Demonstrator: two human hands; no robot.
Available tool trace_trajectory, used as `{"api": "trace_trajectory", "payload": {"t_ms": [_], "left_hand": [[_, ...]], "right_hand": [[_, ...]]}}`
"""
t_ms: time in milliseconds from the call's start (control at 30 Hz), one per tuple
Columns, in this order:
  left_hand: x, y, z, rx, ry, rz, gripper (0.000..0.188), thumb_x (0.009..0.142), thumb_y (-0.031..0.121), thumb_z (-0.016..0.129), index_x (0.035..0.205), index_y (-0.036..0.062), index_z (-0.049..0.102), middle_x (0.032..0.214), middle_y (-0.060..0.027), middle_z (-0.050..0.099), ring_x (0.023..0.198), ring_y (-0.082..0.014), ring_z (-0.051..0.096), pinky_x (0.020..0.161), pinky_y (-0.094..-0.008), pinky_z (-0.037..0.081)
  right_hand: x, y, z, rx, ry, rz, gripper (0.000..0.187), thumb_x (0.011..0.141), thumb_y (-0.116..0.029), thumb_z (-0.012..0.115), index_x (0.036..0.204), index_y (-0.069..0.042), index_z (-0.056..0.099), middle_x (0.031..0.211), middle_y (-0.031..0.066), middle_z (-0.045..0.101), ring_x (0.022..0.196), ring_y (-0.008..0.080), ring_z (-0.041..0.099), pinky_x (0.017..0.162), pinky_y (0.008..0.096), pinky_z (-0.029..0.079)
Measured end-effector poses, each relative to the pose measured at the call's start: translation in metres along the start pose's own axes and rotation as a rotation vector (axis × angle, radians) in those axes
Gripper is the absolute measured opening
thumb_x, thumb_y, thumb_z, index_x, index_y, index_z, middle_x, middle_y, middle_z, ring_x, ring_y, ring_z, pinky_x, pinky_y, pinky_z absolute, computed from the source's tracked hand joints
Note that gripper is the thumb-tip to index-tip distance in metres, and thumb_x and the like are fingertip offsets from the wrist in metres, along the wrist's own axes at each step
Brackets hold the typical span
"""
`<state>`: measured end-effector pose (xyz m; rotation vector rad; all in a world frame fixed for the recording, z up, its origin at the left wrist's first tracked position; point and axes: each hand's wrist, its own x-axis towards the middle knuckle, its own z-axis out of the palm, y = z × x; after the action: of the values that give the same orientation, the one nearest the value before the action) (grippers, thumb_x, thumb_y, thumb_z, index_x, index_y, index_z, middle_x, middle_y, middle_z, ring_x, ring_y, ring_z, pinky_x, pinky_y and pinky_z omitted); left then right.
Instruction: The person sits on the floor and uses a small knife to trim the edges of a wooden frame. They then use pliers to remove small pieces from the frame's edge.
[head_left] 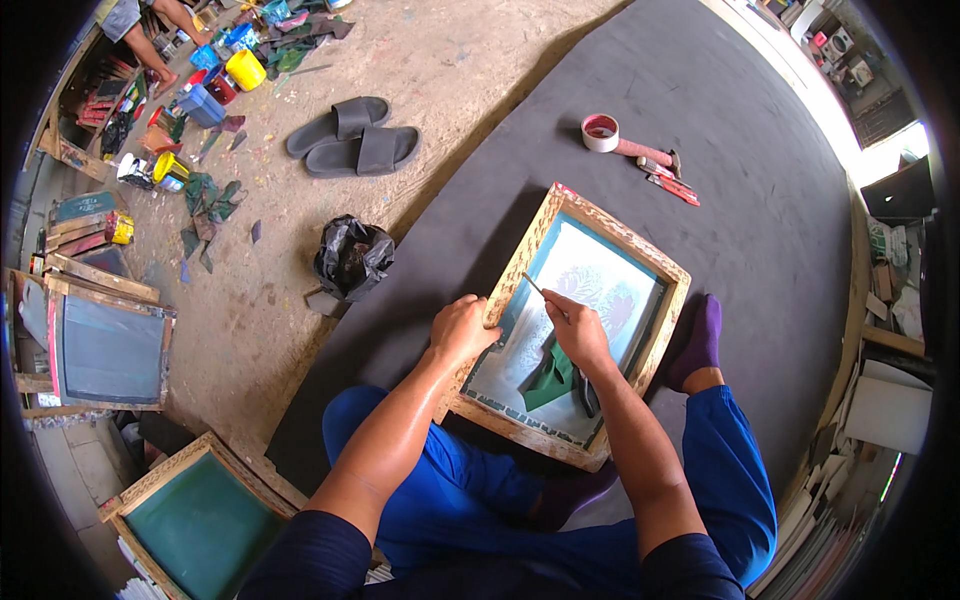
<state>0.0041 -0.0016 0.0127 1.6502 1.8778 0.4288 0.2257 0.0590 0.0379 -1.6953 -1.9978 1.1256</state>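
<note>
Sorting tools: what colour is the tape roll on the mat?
Pink-red with a white rim, head view.

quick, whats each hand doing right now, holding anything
Left hand: closed over the left edge of the wooden screen frame.
Right hand: closed on a thin stick-like tool, its tip on the mesh.

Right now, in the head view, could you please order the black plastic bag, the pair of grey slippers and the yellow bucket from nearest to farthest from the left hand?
From the left hand:
1. Black plastic bag, just to its upper left.
2. Pair of grey slippers, farther up on the floor.
3. Yellow bucket, far upper left.
</note>
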Motion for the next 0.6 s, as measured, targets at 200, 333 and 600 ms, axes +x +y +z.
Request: {"api": "trace_trajectory", "payload": {"t_ms": [200,333,600], "left_hand": [[0.000,-0.003,0.003,0.048,0.034,0.013,0.034,0.075,0.024,0.082,0.098,0.0014,0.071,0.099,-0.0158,0.071,0.094,-0.0369,0.072,0.083,-0.0472,0.059],[0.003,-0.002,0.005,0.033,0.024,0.034,0.035,0.074,0.025,0.080,0.097,0.0002,0.071,0.099,-0.0161,0.071,0.094,-0.0372,0.071,0.083,-0.0473,0.058],[0.001,-0.005,0.001,0.008,0.027,0.035,0.036,0.073,0.027,0.079,0.097,0.0012,0.073,0.097,-0.0158,0.070,0.091,-0.0370,0.071,0.082,-0.0475,0.058]], "right_hand": [[-0.001,-0.023,-0.004,-0.252,-0.056,0.015,0.032,0.102,-0.031,0.062,0.130,-0.020,0.073,0.097,0.0260,0.074,0.095,0.0453,0.071,0.084,0.0487,0.058],[0.014,0.029,0.011,0.046,-0.045,-0.059,0.035,0.103,-0.030,0.062,0.134,-0.017,0.071,0.095,0.0243,0.075,0.088,0.0379,0.075,0.080,0.0449,0.058],[0.017,0.016,0.004,0.480,-0.228,0.314,0.035,0.106,-0.022,0.062,0.133,-0.001,0.069,0.099,0.0101,0.076,0.094,0.0104,0.062,0.086,0.0302,0.053]]}}
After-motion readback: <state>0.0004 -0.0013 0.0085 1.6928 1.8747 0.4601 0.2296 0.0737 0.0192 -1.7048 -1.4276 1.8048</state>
